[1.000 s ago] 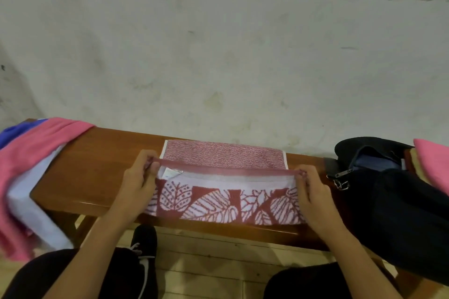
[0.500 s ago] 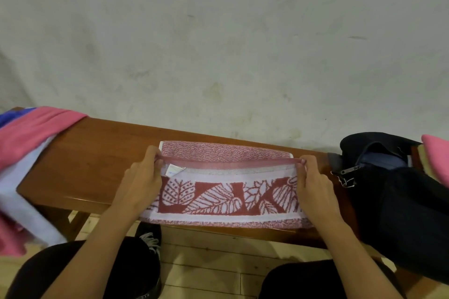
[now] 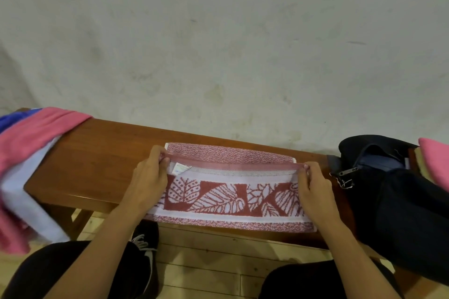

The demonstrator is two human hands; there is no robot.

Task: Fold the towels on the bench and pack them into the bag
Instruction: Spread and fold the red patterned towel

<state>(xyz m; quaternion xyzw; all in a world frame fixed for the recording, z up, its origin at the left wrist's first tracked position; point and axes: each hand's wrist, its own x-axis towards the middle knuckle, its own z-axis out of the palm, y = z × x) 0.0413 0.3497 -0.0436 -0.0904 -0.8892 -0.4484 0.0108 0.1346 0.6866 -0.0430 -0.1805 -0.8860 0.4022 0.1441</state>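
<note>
head view: left hand point(image 3: 145, 184), right hand point(image 3: 313, 192) pinch towel point(image 3: 228, 199) edge corners; bench point(image 3: 97, 153) bare leftward.

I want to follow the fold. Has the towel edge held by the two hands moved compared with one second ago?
Yes. The held edge has travelled away from the person, toward the wall: more of the leaf pattern shows below it, and less of the towel's far strip shows beyond it on the bench.
</note>
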